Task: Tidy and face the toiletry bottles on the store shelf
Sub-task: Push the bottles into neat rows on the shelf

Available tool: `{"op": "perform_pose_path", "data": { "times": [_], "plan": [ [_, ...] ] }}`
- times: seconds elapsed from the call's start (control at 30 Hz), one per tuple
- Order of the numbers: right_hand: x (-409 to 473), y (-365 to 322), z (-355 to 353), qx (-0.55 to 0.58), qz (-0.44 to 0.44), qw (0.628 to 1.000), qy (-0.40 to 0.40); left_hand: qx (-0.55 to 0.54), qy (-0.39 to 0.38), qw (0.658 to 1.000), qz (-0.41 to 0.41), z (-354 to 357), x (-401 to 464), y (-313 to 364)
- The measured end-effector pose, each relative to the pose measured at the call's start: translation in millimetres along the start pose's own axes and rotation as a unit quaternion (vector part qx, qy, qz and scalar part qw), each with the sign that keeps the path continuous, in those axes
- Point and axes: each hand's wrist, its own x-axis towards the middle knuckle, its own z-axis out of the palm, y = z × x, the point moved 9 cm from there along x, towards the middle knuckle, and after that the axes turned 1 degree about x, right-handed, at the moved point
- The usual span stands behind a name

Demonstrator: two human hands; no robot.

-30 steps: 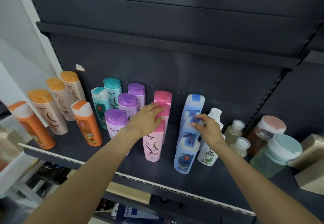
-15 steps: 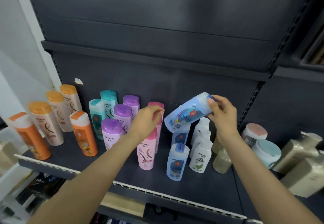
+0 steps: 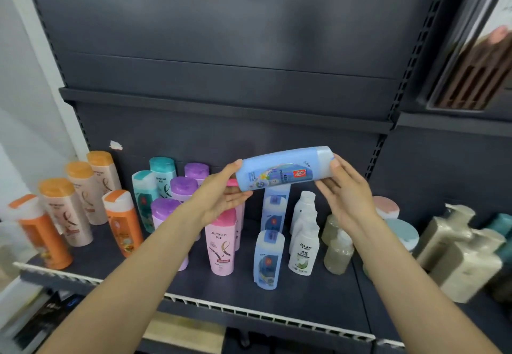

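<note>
Head view: hands [image 3: 221, 198] [image 3: 346, 190] round sideways blue bottle [image 3: 282, 172], pink caps [image 3: 232, 182] mostly hidden.

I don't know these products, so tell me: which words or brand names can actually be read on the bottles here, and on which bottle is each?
"Mewon": front pink bottle.
"Mewon": teal bottle at the back, small.
"Racien", roughly: front white bottle; the letters are soft.
Blue bottle held sideways in the left hand and right hand: label print too small to read.
Orange, beige and purple bottles: blurred.

bare shelf [image 3: 318, 295] front open, blue bottles [image 3: 273, 215] crowd behind
</note>
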Motion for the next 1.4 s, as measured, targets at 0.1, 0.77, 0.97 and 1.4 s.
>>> {"op": "perform_pose_path", "data": {
  "times": [0.1,0.77,0.97,1.4],
  "plan": [
    [-4.0,2.7,1.5,0.021,0.018,1.0,-0.012,-0.025,0.017,0.998,0.05,-1.5,-13.5,12.4],
    [-12.1,9.3,-0.8,0.084,0.061,0.991,-0.083,0.425,-0.017,0.782,0.456,25.5,-89.5,67.3],
    [-12.6,14.1,-1.1,0.091,0.067,0.99,-0.079,0.411,-0.008,0.79,0.456,20.3,-82.8,67.2],
    [-10.0,15.2,7.9,0.05,0.077,0.993,-0.07,0.181,-0.019,0.941,0.285,-13.8,-48.2,45.5]
  ]
}}
